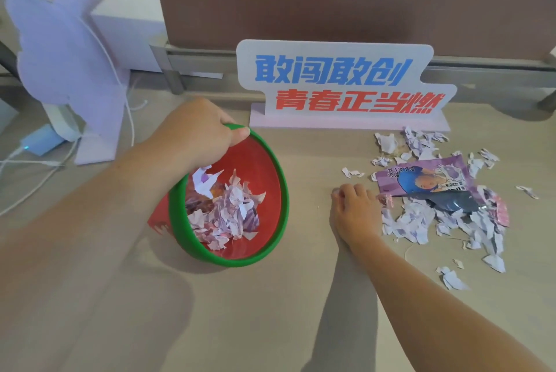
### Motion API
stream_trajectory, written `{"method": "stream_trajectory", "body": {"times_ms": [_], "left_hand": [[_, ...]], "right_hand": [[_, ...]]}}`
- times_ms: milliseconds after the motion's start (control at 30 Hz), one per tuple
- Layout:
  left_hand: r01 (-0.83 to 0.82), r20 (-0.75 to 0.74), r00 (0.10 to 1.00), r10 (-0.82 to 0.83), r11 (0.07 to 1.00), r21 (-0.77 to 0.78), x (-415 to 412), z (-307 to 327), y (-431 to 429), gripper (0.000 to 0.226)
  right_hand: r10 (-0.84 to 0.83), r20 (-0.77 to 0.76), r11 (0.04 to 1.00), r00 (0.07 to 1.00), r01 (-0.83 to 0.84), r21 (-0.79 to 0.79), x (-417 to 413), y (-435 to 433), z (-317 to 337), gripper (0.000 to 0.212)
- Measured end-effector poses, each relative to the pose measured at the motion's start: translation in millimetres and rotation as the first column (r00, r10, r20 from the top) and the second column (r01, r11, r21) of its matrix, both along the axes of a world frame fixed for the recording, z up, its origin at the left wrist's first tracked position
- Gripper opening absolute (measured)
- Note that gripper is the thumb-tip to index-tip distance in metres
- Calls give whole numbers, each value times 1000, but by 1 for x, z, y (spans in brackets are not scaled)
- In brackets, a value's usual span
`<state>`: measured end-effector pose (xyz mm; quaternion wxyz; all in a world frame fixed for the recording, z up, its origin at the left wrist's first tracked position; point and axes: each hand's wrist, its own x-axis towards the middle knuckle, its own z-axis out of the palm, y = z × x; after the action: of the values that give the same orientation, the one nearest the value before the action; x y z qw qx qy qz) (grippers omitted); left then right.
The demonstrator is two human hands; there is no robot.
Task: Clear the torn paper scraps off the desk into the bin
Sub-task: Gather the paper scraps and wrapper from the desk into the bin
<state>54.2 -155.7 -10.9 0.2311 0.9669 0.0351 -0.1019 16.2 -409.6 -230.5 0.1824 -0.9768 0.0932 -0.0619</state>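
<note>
Left hand: the left hand (195, 134) gripped the far rim of the bin, thumb over the green edge and fingers behind it; grip clamped on the rim.
Bin: the bin (270, 167), red with a green rim, stood tilted on the bench, its mouth turned toward the camera and to the right.
Bin contents: a heap of torn scraps in the bin (225, 209), white and purple, lay against its lower wall.
Right hand: the right hand (356, 209) lay palm down on the bench at the left edge of the loose pile, fingers curled together; a small pink fragment showed at the fingertips, but whether the grip held it could not be told.
Scraps on bench: the paper scraps (421, 221) lay scattered to the right of the bin, well apart from it, spreading from near the sign down toward the camera.
Wrapper: a torn purple wrapper (421, 179), printed, lay flat among the scraps, just beside the right hand.
Sign: a standing sign (340, 83) with blue and red characters stood behind the pile.
Bench: the bench (270, 311) was beige.
Left side: a lilac foam cut-out (66, 70) stood upright, with white cables (36, 167) beside it.
</note>
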Motion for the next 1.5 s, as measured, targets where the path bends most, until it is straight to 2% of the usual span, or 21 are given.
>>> {"method": "stream_trajectory", "body": {"times_ms": [200, 400, 533, 633, 733, 833, 900, 933, 1000, 1067, 1167, 1233, 1300, 1367, 1400, 1500], "left_hand": [[-20, 6, 1000, 20, 1000, -11, 0, -4, -2, 39], [-136, 24, 990, 136, 991, 6, -2, 0, 0, 37], [-107, -10, 994, 107, 994, 37, -3, -2, -16, 36], [-105, -40, 993, 107, 993, 55, -10, -5, -28, 35], [-147, -75, 986, 148, 989, 20, -13, -1, -38, 32], [-219, -70, 973, 218, 976, -10, -14, 2, -49, 38], [-238, -51, 970, 236, 971, -24, -17, 3, -61, 36], [-236, -41, 971, 235, 971, -29, -18, 4, -68, 32], [-229, -26, 973, 228, 973, -35, -21, 4, -79, 31], [-220, -20, 975, 219, 975, -36, -24, 4, -86, 31], [-230, 13, 973, 230, 973, -20, -24, 3, -88, 34], [-238, 24, 971, 238, 971, -1, -22, 3, -89, 36], [-247, 24, 969, 247, 969, 6, -20, 3, -88, 38], [-245, 13, 969, 245, 969, -2, -18, 3, -90, 38], [-244, 5, 970, 244, 970, -9, -17, 3, -90, 37], [-246, -20, 969, 245, 969, -29, -15, 3, -89, 37]], "right_hand": [[-58, -41, 998, 997, 59, 25, -2, 2, 8, 25], [4, -124, 1000, 992, -5, -1, 9, 6, 16, 35], [58, -335, 997, 940, -72, -29, 19, 0, 37, 34], [3, -462, 984, 887, 79, 157, 26, -10, 55, 28], [-46, -375, 857, 926, 229, 462, 31, -5, 88, 31], [-30, -260, 586, 965, 228, 777, 27, 21, 128, 23], [54, -233, 433, 971, 187, 882, 16, 42, 148, 28], [108, -200, 428, 974, 136, 893, 10, 50, 152, 30], [228, -120, 550, 966, -26, 834, 0, 64, 152, 33], [396, -68, 637, 916, -220, 739, -9, 69, 146, 37], [556, -37, 702, 830, -445, 555, -19, 63, 133, 41], [606, -40, 715, 794, -523, 464, -23, 52, 130, 45], [631, 70, 667, 772, -586, 460, -24, 40, 134, 44], [568, 173, 651, 804, -568, 503, -21, 23, 139, 35], [498, 183, 677, 848, -511, 530, -18, 14, 139, 29], [186, 70, 761, 980, -189, 621, 4, -19, 133, 19]]}}
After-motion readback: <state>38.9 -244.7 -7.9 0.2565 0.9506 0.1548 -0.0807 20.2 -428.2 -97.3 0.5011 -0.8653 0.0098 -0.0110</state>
